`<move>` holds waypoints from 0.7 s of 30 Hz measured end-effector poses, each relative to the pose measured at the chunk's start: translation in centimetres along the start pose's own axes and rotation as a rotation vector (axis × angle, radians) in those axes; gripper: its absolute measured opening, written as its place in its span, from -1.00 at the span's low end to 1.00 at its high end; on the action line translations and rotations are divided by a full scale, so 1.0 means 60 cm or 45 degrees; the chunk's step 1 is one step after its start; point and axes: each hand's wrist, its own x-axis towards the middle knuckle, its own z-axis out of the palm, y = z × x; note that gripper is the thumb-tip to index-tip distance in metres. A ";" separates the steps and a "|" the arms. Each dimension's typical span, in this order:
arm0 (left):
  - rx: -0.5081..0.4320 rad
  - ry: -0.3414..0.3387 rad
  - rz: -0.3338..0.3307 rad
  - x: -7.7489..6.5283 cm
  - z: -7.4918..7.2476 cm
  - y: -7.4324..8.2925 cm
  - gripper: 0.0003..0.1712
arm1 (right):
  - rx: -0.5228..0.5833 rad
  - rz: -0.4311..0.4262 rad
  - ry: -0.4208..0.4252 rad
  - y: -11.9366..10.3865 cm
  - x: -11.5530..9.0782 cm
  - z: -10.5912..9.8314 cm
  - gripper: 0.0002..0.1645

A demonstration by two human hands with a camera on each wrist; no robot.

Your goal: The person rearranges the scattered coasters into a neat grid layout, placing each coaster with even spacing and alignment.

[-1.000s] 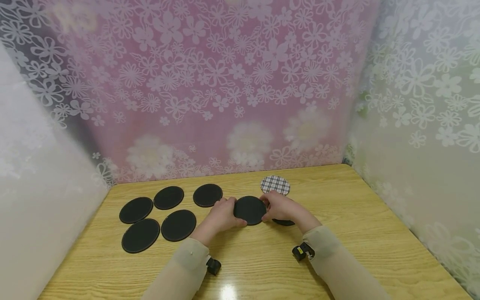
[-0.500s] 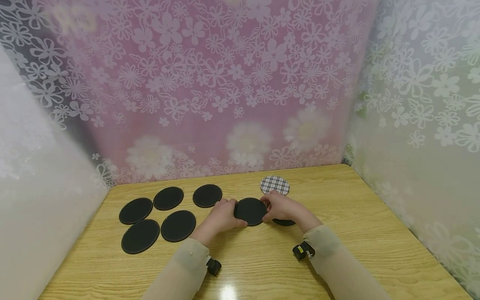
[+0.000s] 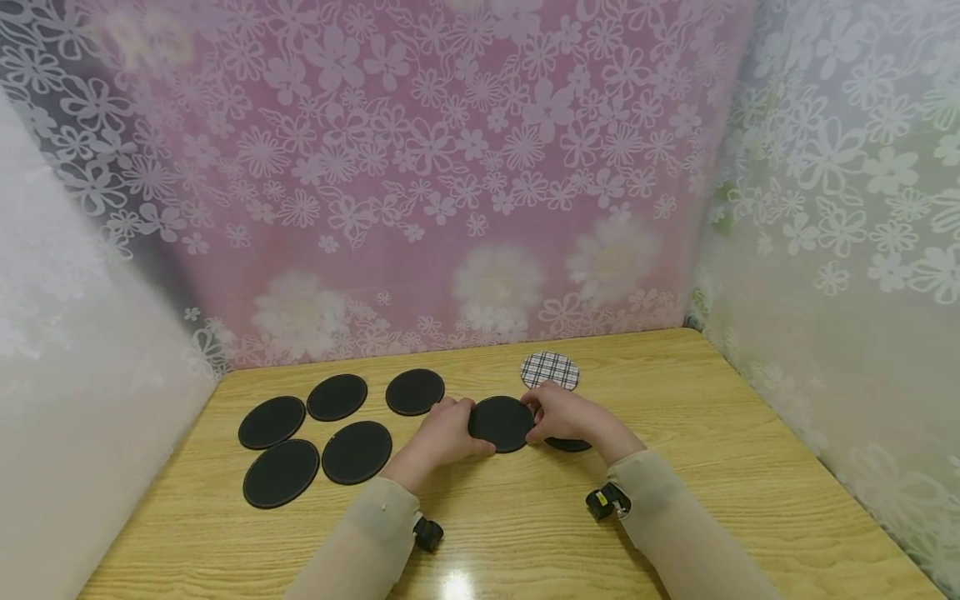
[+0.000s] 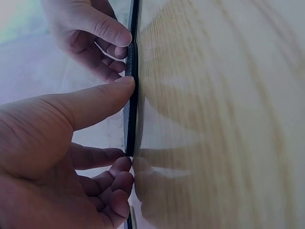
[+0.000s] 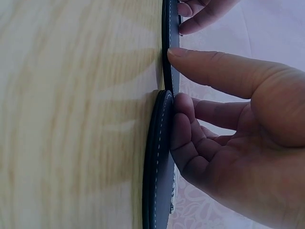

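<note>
A round black coaster (image 3: 501, 424) with a stitched edge lies flat at the middle of the table, between my two hands. My left hand (image 3: 444, 431) holds its left side, thumb on the near rim and fingers at the far rim. From the right, my right hand (image 3: 562, 414) holds the same coaster by thumb and fingertips. Partly hidden under the right hand is another black coaster (image 3: 567, 445); in the right wrist view this coaster (image 5: 159, 157) looks layered, and the curled fingers rest against it. Just beyond that hand lies a plaid coaster (image 3: 551, 370).
Several black coasters are spread over the left of the wooden table (image 3: 480, 517), among them a near one (image 3: 281, 473) and a far one (image 3: 415, 392) close to my left hand. A pink flowered curtain (image 3: 450, 208) hangs behind the table, with pale sheets at both sides.
Hardly anything differs. The coaster between my hands sits very slightly nearer to me than a second ago, and both hands keep their hold.
</note>
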 end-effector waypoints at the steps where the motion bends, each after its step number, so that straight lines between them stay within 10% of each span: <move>1: 0.008 -0.008 -0.002 -0.005 -0.005 0.006 -0.08 | 0.001 -0.002 -0.001 0.000 0.000 0.000 -0.22; 9: 0.020 0.027 0.041 0.013 0.013 -0.018 -0.03 | 0.001 -0.020 -0.015 -0.001 0.000 -0.004 -0.21; 21: -0.008 -0.020 0.003 -0.012 -0.013 0.014 -0.05 | -0.030 -0.038 -0.033 0.003 0.004 -0.003 -0.18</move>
